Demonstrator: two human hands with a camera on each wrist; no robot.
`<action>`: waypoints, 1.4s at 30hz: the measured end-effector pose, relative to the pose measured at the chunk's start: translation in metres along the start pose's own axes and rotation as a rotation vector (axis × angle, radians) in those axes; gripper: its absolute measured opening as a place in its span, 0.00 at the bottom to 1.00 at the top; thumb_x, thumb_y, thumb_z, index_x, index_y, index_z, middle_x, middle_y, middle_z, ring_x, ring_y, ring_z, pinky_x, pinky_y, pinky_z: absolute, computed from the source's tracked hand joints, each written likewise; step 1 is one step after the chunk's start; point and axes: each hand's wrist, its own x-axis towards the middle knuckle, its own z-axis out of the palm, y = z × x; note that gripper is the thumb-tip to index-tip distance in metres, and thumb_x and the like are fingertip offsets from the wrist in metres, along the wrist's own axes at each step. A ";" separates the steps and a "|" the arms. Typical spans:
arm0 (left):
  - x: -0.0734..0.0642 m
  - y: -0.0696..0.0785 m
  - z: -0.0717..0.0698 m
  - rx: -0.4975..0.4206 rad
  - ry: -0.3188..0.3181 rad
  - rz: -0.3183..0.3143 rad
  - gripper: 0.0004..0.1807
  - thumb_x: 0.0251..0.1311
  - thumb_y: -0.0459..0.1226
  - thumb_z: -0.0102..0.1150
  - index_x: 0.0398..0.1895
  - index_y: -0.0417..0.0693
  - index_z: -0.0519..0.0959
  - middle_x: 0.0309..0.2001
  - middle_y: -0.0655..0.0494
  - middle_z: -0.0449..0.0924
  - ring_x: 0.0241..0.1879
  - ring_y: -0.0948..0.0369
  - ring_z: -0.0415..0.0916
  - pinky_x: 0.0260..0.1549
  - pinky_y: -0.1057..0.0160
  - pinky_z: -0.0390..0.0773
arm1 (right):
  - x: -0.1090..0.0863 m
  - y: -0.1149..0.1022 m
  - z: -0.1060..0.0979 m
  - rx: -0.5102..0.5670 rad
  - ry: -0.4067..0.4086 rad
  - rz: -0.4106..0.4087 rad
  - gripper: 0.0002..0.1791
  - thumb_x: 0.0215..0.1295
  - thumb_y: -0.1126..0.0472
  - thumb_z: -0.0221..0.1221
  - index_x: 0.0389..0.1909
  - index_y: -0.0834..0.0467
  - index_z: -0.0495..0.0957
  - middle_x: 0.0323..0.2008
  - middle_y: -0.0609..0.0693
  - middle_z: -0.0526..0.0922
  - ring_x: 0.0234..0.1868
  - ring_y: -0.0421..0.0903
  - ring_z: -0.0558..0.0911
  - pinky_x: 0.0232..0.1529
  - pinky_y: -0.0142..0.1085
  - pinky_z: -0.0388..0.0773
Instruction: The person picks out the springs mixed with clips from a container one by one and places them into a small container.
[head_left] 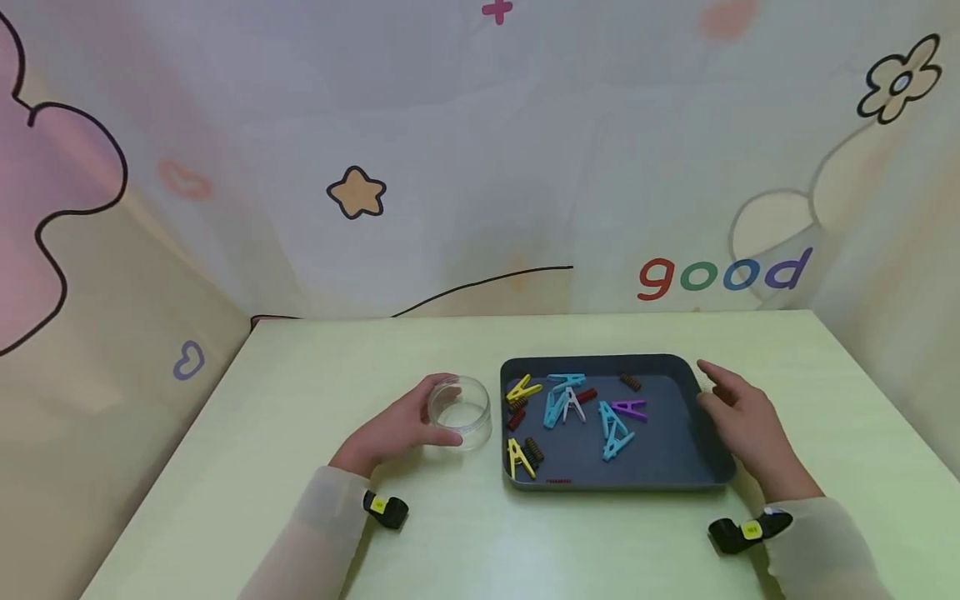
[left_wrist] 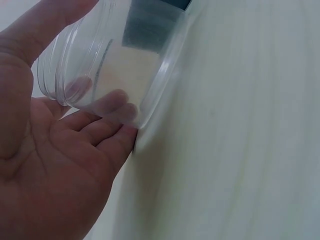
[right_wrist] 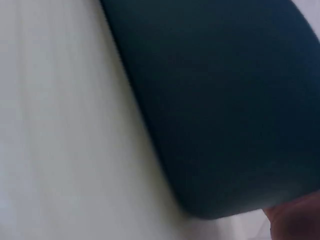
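Note:
My left hand (head_left: 397,429) holds a clear plastic jar (head_left: 461,412), with no lid on it, by its side at the tray's left. In the left wrist view the thumb and fingers (left_wrist: 117,145) wrap round the jar, whose threaded neck shows. A dark grey tray (head_left: 675,454) lies to the right of the jar. Several small clips lie in it, among them yellow (head_left: 521,458), light blue (head_left: 617,437), white (head_left: 573,404) and purple (head_left: 628,408) ones. My right hand (head_left: 753,425) is at the tray's right rim, fingers loosely bent, thumb tip right at the rim.
Small ribbed, coil-like pieces, brown (head_left: 630,382) and dark red (head_left: 515,419), also lie in the tray, mostly along its left side. The pale table (head_left: 600,546) ends at a printed backdrop (head_left: 465,167) at the back.

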 end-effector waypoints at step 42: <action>0.003 -0.001 -0.002 -0.021 -0.045 0.023 0.48 0.47 0.45 0.75 0.70 0.64 0.56 0.69 0.55 0.65 0.71 0.54 0.58 0.71 0.46 0.56 | 0.049 -0.077 0.001 -0.351 -0.214 -0.026 0.24 0.68 0.53 0.57 0.59 0.64 0.74 0.54 0.64 0.80 0.53 0.60 0.78 0.53 0.54 0.78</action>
